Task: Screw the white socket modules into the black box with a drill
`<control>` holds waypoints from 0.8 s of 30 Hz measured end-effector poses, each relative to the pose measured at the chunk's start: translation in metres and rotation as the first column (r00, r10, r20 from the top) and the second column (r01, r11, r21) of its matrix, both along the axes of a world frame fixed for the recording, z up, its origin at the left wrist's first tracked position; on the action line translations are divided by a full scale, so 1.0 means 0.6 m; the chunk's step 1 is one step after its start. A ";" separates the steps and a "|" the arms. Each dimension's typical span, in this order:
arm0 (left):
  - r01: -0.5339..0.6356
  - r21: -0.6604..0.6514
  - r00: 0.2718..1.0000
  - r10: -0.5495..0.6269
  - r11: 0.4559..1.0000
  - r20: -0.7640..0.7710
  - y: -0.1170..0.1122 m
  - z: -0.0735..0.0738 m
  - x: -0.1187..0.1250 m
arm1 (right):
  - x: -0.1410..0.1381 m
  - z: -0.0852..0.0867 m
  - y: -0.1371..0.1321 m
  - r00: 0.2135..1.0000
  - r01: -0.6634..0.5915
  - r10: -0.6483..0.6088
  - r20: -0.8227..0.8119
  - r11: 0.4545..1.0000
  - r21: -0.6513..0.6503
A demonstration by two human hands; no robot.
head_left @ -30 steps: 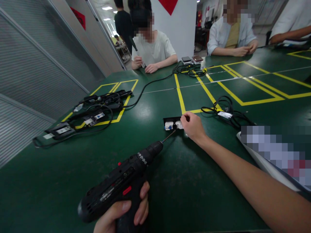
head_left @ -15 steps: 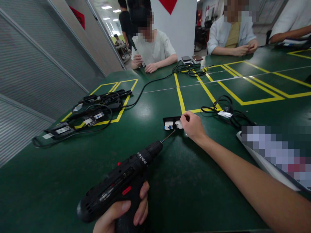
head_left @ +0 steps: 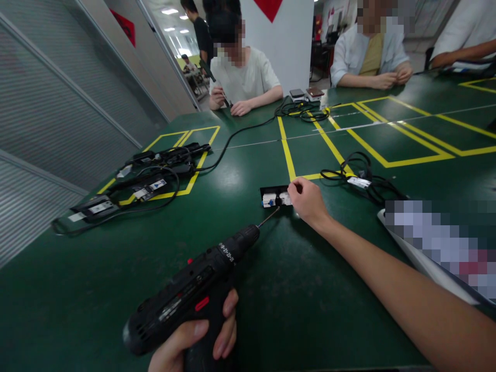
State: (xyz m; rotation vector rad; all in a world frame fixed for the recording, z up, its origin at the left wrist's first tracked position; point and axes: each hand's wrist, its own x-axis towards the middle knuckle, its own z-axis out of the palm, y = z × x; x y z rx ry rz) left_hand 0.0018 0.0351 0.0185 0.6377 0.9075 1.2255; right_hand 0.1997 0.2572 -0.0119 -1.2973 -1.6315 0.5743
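My left hand (head_left: pixel 220 333) is closed around the handle of a black cordless drill (head_left: pixel 194 284) with red details. Its long thin bit (head_left: pixel 268 217) points up and right. The bit's tip is right at the near edge of a small black part with white blocks (head_left: pixel 269 200) and a blue spot; whether the two touch is hard to tell. Closed fingers of my right hand (head_left: pixel 308 202) grip that part's right end at the table and hide it.
Black cables and parts (head_left: pixel 155 175) lie at the left, a looped black cable (head_left: pixel 364 175) at the right. A blurred-out screen (head_left: pixel 437 248) stands near right. Yellow tape marks the green table (head_left: pixel 116 279). People sit opposite, one (head_left: pixel 246 77) holding a tool.
My hands, the drill and the small part have stayed in place. Across the table, the seated person's tool has shifted a little, and a standing person behind has moved left.
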 end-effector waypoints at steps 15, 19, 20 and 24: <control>0.009 -0.008 1.000 -0.009 1.000 0.005 -0.001 0.000 -0.001 | -0.001 0.001 0.001 1.000 0.011 -0.011 0.002 1.000 0.005; 0.060 -0.020 0.998 -0.059 0.998 0.026 -0.001 0.000 -0.003 | -0.001 0.000 0.001 1.000 0.011 -0.011 0.000 1.000 0.001; 0.064 -0.021 0.998 -0.064 0.998 0.028 -0.001 -0.001 -0.004 | -0.001 -0.001 0.001 1.000 0.010 -0.010 -0.001 1.000 -0.001; 0.031 -0.015 0.999 -0.030 0.999 0.026 -0.001 0.001 -0.002 | -0.001 0.000 0.000 1.000 0.007 -0.007 -0.002 1.000 -0.007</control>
